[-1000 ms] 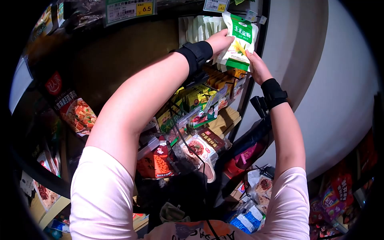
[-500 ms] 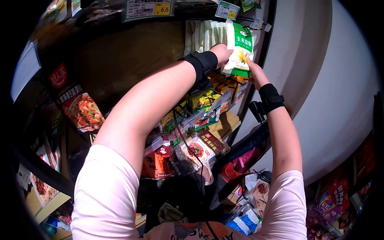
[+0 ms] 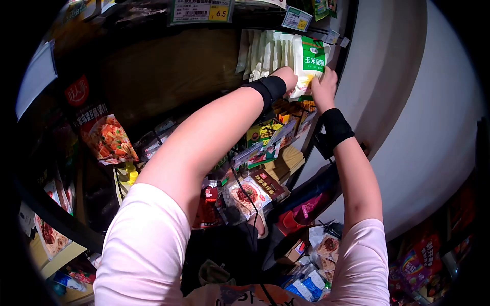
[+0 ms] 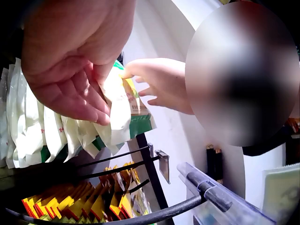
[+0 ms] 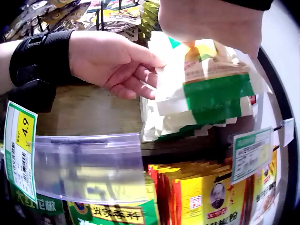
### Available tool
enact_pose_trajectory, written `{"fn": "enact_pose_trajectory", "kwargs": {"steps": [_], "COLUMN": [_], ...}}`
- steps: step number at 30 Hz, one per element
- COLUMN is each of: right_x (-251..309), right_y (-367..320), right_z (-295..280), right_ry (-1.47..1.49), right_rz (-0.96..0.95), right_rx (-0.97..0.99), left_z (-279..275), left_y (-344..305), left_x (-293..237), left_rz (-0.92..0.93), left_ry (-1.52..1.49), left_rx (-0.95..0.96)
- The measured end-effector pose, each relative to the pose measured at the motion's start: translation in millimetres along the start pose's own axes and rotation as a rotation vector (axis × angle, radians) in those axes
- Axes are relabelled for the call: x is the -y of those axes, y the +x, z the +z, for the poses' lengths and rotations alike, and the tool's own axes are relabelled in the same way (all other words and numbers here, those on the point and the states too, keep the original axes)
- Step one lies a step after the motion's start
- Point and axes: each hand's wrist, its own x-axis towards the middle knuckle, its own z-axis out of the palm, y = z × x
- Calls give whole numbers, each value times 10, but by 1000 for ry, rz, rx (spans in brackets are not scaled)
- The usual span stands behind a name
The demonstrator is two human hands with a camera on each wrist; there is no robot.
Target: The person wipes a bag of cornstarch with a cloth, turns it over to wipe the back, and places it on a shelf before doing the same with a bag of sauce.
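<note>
Since half a second ago, the person's right hand point(image 3: 325, 89) has moved up the right side of a flat white-and-green plastic packet point(image 3: 311, 53) and now overlaps the lower right of its front.

Largest is a smooth, pale grey curved wall point(image 3: 429, 127) along the right; left of it lies a brown wooden back panel point(image 3: 153, 71). Two bare forearms point(image 3: 219, 137) reach up from two pale short sleeves point(image 3: 148, 245), each wearing one black wristband point(image 3: 268, 92). One red-and-dark food pouch point(image 3: 107, 135) stands at the left.

That single packet is at the right-hand end of a row of similar pale packets point(image 3: 268, 51), which overlap too closely to count. The left hand point(image 3: 286, 77) pinches its left edge between thumb and fingers, hiding part of the row. The right hand is looser, fingers parted, one tip touching the packet.

Just below are many tightly packed yellow-and-red sachets point(image 5: 211, 197). One thick black curved bar point(image 4: 168, 212) and one clear plastic strip point(image 5: 86, 154) stand across the front. Smallest are two green-edged price tags point(image 5: 21, 150) in the right wrist view, one reading 4.9.
</note>
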Motion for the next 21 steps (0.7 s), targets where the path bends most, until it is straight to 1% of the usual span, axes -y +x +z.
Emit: {"fn": "enact_pose_trajectory", "kwargs": {"steps": [1, 2, 3, 4, 5, 6, 8, 10, 12, 13, 15, 16, 17, 18, 19, 21], "right_x": [51, 92, 86, 81, 77, 100, 134, 223, 153, 108, 104, 38, -26, -9, 58, 232], "right_y": [-28, -51, -60, -60, -74, -107, -186, -246, -212, -210, -283, -327, -370, -460, -586, -867], "right_z": [62, 126, 191, 210, 226, 228, 197, 97, 12, -50, -250, -321, -400, -545, -721, -1179], "right_ry": [4, 43, 81, 38, -33, -104, -209, -274, -155, -101, -104, -60, -15, 1, 113, 239], "right_rz": [36, 40, 44, 39, 0, -38, -116, -200, -186, -178, -190, -215, -241, -209, -178, -50], "right_rx": [52, 99, 146, 169, 136, 103, 74, 79, 212, 276, 376, 420, 463, 510, 515, 514], "left_z": [25, 53, 99, 141, 175, 176, 140, 63, 15, -16, -86, -123, -166, -187, -210, -218], "left_y": [11, 22, 108, 216, 315, 305, 289, 146, -37, -96, -223, -396, -524, -639, -835, -1329], "left_x": [20, 37, 97, 170, 250, 258, 294, 220, 107, 44, -156, -366, -543, -684, -853, -1273], "left_rz": [18, 27, 38, 49, 58, 42, 54, -8, -145, -145, -138, -142, -104, -69, -41, 19], "left_ry": [14, -61, 22, 104, 187, 189, 237, 202, 83, 31, -76, -105, -263, -421, -581, -1080], "left_rx": [-5, -6, -18, -31, -44, -45, 111, 176, 157, 162, 168, 133, 147, 162, 180, 195]}}
